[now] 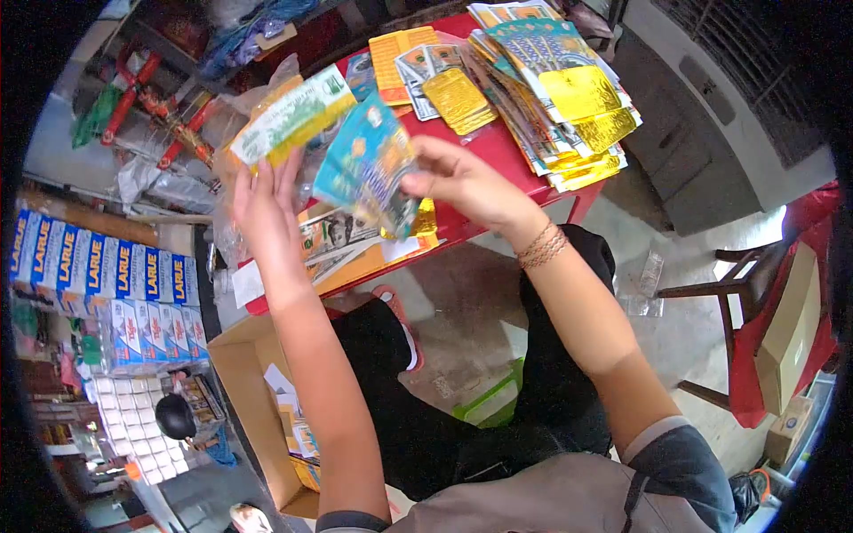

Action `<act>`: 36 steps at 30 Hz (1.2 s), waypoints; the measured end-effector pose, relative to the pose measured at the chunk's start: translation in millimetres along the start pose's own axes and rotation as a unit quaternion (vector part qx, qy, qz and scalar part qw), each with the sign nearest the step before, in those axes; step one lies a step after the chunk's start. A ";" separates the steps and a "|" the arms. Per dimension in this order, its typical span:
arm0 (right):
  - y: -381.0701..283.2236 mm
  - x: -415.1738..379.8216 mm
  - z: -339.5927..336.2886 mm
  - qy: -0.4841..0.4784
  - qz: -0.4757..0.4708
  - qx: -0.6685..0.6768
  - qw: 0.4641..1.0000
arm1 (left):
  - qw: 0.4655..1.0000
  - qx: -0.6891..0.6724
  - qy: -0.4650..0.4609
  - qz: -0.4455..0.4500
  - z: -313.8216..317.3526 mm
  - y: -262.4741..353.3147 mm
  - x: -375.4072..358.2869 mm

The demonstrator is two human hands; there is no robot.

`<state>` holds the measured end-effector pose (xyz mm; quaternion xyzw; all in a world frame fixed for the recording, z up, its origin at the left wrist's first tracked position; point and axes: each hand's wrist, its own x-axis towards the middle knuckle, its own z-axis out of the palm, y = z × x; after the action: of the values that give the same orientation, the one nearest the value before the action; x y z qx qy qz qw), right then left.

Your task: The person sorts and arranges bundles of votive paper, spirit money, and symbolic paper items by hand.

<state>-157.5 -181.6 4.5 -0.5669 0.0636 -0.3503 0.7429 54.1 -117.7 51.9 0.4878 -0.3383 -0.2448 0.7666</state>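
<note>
My right fingers (440, 151) pinch fanned teal printed-paper packets (360, 164) over red desk (499, 162), eleven o'clock; left fingers (265, 184) at white-green-yellow paper packet (293, 120), between ten and eleven, grip unclear to me.

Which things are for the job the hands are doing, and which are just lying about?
Probably for the job:
- blue printed packets, in the right hand
- green-and-white printed packet, by the left hand
- gold-coloured sheets
- banknote-patterned papers
- red table

Probably just lying about:
- LARUE boxes
- wooden chair
</note>
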 end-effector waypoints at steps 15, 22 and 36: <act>-16.8 9.8 -39.2 -0.201 0.010 -0.008 0.980 | 0.930 -0.157 -0.061 -0.328 162.4 -142.6 158.9; -16.5 13.8 -39.0 -0.199 -0.015 0.036 0.979 | 0.951 -0.095 -0.074 -0.286 164.5 -168.1 154.1; -11.5 16.6 -31.9 -0.207 -0.013 0.044 0.977 | 0.954 -0.097 -0.147 -0.242 138.1 -131.3 141.9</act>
<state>-166.0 -218.1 8.6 -0.5948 -0.1139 -0.2374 0.7596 36.0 -351.3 12.4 0.4373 -0.2939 -0.5237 0.6694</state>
